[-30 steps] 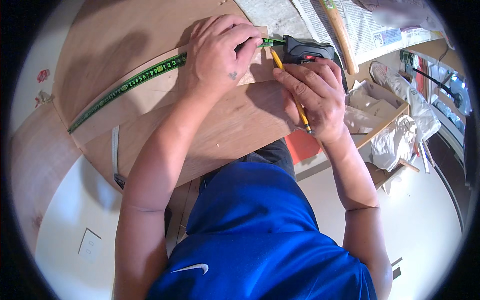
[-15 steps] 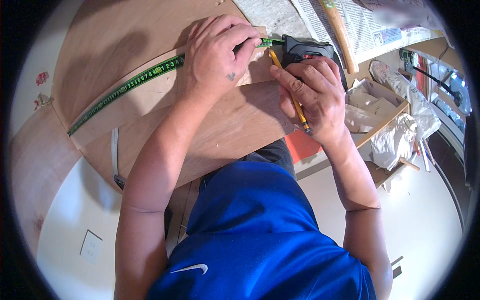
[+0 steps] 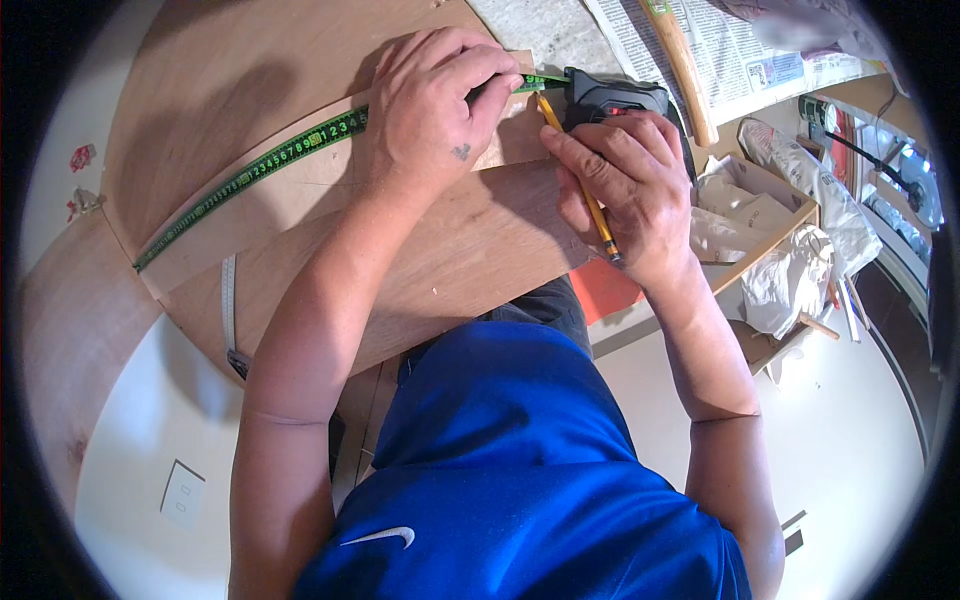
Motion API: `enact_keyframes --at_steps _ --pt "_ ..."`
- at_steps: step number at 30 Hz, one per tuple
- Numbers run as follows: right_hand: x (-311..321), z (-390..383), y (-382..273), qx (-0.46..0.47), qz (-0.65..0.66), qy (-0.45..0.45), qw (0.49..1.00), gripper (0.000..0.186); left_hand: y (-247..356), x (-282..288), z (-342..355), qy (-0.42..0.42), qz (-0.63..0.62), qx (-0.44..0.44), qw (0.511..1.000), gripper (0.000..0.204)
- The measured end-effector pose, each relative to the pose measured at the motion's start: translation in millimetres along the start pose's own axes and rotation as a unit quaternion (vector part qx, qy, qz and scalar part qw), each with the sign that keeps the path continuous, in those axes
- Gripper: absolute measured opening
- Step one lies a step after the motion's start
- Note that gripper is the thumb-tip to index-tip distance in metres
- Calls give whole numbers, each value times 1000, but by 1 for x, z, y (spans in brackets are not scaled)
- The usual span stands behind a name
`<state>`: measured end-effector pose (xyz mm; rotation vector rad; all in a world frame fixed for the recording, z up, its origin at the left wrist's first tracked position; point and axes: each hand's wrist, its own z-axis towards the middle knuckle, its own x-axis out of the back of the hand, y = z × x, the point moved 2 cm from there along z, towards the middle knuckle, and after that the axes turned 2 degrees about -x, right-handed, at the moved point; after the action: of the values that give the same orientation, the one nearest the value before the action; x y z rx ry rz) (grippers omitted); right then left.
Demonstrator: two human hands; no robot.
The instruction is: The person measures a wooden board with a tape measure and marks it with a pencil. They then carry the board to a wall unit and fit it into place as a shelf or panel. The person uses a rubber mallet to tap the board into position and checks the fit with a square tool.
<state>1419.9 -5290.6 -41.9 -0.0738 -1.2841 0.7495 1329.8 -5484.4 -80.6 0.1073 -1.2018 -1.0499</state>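
Observation:
A green-and-black tape measure blade [image 3: 290,153] runs along a long, thin wooden strip [image 3: 300,195]. The strip lies on a larger wooden board [image 3: 440,260]. My left hand [image 3: 425,125] lies over blade and strip, its thumb and forefinger closed on the blade close to the strip's right end. Just beyond sits the black tape measure case [image 3: 610,97]. Between the thumb and fingers of my right hand [image 3: 635,185] is a yellow pencil [image 3: 597,213], its tip at the blade's near edge. That hand's curled fingers rest against the case and hide part of it.
A metal square [image 3: 229,300] pokes out at the board's near left edge. At the far right a wooden handle [image 3: 682,75] lies on newspaper [image 3: 740,80]. An open box [image 3: 760,245] with paper and plastic bags stands right of my right forearm.
The pencil tip has shifted very slightly within my right hand's small movement. My left hand, the blade and the case stay where they were.

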Motion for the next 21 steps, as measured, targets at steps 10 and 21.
enact_keyframes --at_steps 10,21 --pt "0 1 -1 -9 8 1 1000 49 2 3 2 -9 19 -13 1000 13" --pt "0 7 -3 -35 13 25 999 35 1 2 2 -7 10 -8 1000 12"
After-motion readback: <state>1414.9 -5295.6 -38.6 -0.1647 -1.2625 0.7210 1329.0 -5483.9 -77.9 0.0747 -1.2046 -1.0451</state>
